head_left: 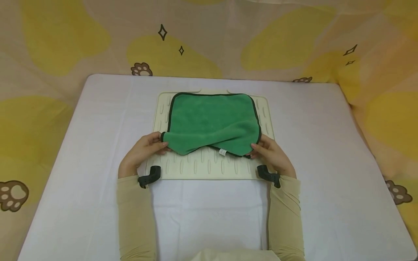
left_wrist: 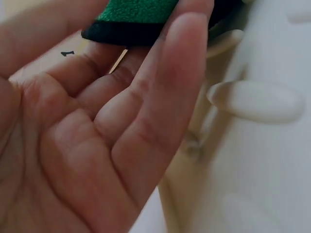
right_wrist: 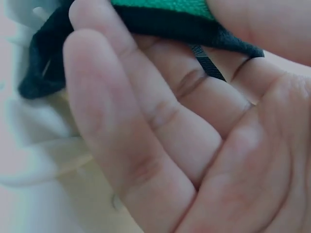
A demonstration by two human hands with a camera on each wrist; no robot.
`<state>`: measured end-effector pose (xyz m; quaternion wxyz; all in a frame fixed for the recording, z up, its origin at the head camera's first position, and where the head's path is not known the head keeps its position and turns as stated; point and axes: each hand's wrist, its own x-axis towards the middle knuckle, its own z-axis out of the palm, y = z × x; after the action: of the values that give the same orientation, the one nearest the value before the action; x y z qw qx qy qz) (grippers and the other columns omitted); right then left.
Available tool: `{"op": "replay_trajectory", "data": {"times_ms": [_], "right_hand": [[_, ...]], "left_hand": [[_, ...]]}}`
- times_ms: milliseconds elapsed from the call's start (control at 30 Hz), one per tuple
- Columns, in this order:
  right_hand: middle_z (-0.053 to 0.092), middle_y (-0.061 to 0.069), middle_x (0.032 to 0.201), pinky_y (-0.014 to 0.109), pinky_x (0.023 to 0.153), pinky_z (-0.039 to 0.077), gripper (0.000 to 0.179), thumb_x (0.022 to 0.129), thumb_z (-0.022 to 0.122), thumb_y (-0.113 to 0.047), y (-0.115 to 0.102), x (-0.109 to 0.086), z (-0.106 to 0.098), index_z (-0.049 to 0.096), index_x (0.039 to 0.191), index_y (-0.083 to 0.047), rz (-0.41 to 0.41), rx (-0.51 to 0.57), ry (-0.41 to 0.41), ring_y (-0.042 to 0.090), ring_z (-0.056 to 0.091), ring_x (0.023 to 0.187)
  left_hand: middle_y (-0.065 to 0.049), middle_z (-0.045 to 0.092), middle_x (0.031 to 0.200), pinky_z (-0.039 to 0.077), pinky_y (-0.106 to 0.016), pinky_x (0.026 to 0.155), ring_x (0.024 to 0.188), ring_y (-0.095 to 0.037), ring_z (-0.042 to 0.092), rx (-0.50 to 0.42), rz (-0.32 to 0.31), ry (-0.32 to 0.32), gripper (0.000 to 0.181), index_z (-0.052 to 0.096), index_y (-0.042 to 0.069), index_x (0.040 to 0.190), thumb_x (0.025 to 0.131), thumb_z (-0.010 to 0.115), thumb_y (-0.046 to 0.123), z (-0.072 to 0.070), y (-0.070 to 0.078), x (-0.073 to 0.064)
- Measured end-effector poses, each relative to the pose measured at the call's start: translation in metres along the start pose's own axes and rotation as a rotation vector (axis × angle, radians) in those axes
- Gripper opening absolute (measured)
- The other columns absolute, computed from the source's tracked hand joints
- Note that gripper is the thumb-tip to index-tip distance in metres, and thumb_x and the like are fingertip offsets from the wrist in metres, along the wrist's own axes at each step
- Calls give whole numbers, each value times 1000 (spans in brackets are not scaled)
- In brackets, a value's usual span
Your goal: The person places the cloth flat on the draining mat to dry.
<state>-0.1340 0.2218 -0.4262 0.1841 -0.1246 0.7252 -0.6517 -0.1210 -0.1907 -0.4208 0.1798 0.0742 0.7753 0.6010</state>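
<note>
A green cloth (head_left: pixel 212 112) with a dark border lies over a cream ridged mat (head_left: pixel 196 168). Its near part is lifted and creased, and a small white tag (head_left: pixel 222 152) shows at the lower edge. My left hand (head_left: pixel 143 149) pinches the cloth's near left side between thumb and fingers. On the other side my right hand (head_left: pixel 272 154) pinches the near right part. The left wrist view has the cloth's dark edge (left_wrist: pixel 126 34) against the fingers. In the right wrist view the dark edge (right_wrist: pixel 165 24) crosses the fingers beneath the thumb.
The mat rests on a table with a white cover (head_left: pixel 326 163). A yellow patterned curtain (head_left: pixel 209 43) hangs behind the table and along its sides. Black wrist mounts (head_left: pixel 151 176) sit at both sleeves, above the mat's near corners.
</note>
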Motion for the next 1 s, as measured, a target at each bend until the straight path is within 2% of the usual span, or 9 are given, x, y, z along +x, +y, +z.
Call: {"op": "replay_trajectory", "data": {"times_ms": [167,300,433,667,833,1000], "right_hand": [[62,2,102,35,73,54,35,99,50,-9,1,-1,0,42,131,0,18,36,-42,23,62,88],[58,3,110,38,78,53,47,100,49,-13,1,-1,0,31,141,3,32,61,-69,25,59,94],[58,5,109,39,80,53,50,99,50,-13,1,-1,1,30,141,3,21,78,-72,23,60,94],[63,8,98,36,78,54,50,88,62,5,2,-2,2,39,132,7,27,108,-18,19,65,89],[62,7,100,29,76,54,52,83,66,8,1,-1,1,43,130,5,62,103,41,18,65,88],[64,6,104,29,79,53,60,81,67,9,1,-2,-3,38,133,9,134,110,51,18,66,91]], "left_hand": [[-24,66,101,46,-16,79,86,-3,62,95,-21,-22,40,50,-11,124,88,64,2,0,-2,1],[-25,66,102,47,-17,78,85,-4,63,125,-24,0,36,53,-12,121,89,63,2,2,-4,2],[-26,66,103,49,-18,78,83,-7,65,94,-43,17,32,54,-13,118,91,60,3,3,-4,3],[-21,67,102,52,-23,78,82,-11,67,7,-77,24,30,55,-14,113,92,60,8,3,-4,1],[-17,69,93,53,-26,75,79,-15,68,-31,-79,-9,28,57,-14,108,93,60,9,3,-2,0],[-17,69,90,53,-26,74,78,-15,68,-40,-94,-60,31,56,-15,111,93,60,9,3,-1,-1]]}}
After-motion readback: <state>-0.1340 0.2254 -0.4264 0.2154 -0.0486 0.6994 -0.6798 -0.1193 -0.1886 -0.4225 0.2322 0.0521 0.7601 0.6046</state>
